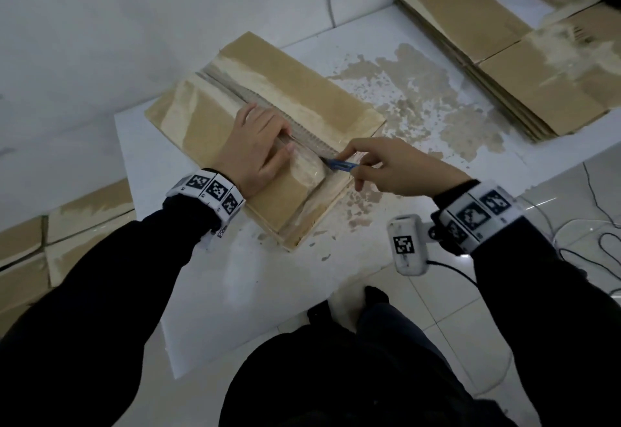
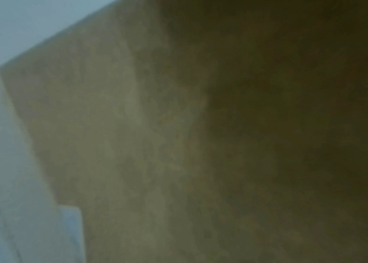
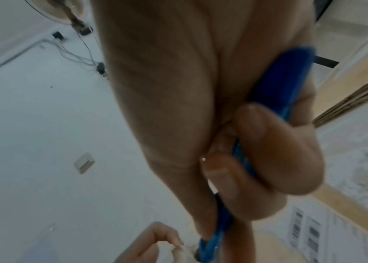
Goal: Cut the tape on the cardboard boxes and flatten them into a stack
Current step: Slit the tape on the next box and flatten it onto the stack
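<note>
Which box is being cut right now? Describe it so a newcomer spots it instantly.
On the white table, look at the near left end, not at the flattened stack far right. The box lies alone, pressed down by the left hand, with the right hand's blue knife at its taped seam.

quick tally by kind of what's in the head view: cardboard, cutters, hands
box being cut on the table: 1
stack of flattened boxes on the table: 1
flattened cardboard on the floor: 1 pile, its count is unclear
blue cutter: 1
hands: 2, left hand, right hand
total: 6
</note>
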Demonstrator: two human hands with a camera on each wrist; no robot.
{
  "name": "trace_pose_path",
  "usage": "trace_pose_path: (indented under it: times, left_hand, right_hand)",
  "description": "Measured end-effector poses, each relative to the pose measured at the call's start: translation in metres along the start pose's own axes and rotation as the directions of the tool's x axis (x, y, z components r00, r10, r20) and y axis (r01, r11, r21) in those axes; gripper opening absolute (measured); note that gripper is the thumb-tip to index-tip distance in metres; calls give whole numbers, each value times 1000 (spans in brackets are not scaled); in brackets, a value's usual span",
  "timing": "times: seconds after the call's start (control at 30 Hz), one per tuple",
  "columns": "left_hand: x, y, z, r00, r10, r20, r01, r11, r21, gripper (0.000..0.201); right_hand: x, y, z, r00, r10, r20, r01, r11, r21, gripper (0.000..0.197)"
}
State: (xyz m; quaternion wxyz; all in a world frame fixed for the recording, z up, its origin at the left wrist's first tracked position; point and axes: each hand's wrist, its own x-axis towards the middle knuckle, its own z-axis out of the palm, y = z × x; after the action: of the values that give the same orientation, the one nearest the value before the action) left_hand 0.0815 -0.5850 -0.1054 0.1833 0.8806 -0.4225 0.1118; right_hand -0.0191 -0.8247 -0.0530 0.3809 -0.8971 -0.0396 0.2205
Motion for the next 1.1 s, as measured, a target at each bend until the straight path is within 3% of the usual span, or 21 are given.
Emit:
trace_pose_path:
  times: [0.13,0.3,0.43,0.77,0.97,1.1]
  left_hand:
    - [-2,1,-1,1000,-8,-19,8,1000,8,28]
    - [1,5,-1,999,-28,-20,28,999,27,28]
    - [-1,6,-2,1000,-29,-9,29,999,24,28]
    - [4,11,-1,1000,-26,16,25,999,20,31]
    - [4,10,0,999,-38,24,37,999,31,32]
    - [5,9,1,999,-26,18,26,1000,6,33]
  right_hand:
    - [-4,11,-10,988,21,153,-52,978,204,23]
    - [-16,24,5,997,36,64,-62,884,463,25]
    - [-18,21,23,998,65,11,-60,827,559,25]
    - [-29,13,31,993,116,-28,-77,804,590,23]
    - [-34,-1,61,960,215,-182,-47,759,649,19]
    - [-38,1,58,956,229,-184,-56,757,651,17]
